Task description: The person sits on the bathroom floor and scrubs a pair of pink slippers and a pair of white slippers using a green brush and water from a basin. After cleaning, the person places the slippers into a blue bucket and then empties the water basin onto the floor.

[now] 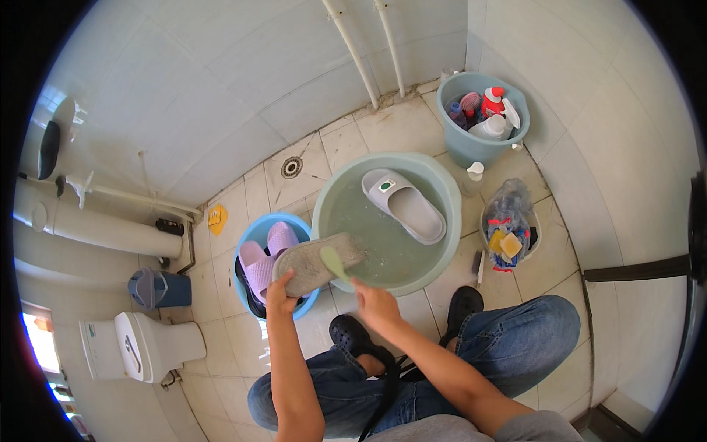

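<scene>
My left hand [280, 293] grips the near end of a grey slipper [309, 265], its worn sole turned up, over the rims of two basins. In my right hand [376, 305] is the handle of a pale green scrubbing brush [333, 262], its head against or just above the sole; its bristles are hidden. The large green plastic basin [454, 221] holds cloudy water and another grey slide slipper [406, 207], lying sole down with a small green-and-white label. To its left, a smaller blue basin [241, 276] contains lilac slippers [256, 264] and something black.
A blue-grey bucket [472, 141] of bottles stands at the upper right. Below it are a clear pump bottle [473, 178], a small container with plastic bags and soap [507, 243], and a brush [478, 266] on the tiles. A toilet [149, 345], a bin [171, 288] and a floor drain [291, 167] lie leftward.
</scene>
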`<state>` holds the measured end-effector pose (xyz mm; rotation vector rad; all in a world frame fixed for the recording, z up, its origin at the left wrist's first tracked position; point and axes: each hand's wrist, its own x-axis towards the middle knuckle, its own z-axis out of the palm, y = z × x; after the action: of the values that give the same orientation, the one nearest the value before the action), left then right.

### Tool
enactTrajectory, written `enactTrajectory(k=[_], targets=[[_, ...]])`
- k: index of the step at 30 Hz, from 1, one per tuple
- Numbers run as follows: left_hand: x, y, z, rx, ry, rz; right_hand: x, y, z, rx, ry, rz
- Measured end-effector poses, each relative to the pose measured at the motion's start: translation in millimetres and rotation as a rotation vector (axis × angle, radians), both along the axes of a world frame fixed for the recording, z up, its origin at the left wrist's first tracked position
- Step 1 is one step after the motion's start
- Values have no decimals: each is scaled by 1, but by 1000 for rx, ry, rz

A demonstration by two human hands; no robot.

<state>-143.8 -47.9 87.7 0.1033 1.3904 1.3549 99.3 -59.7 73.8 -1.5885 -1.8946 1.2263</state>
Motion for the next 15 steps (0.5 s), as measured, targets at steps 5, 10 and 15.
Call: enactTrajectory(k=[5,10,15], targets=[[-17,-5,-10,-8,-113,25,19,23,-35,-32,-45,-49],[-9,1,-2,-52,-91,3,24,79,-54,-21,-86,-115],[-12,-2,2,-34,-40,-24,-30,32,5,46,119,26]])
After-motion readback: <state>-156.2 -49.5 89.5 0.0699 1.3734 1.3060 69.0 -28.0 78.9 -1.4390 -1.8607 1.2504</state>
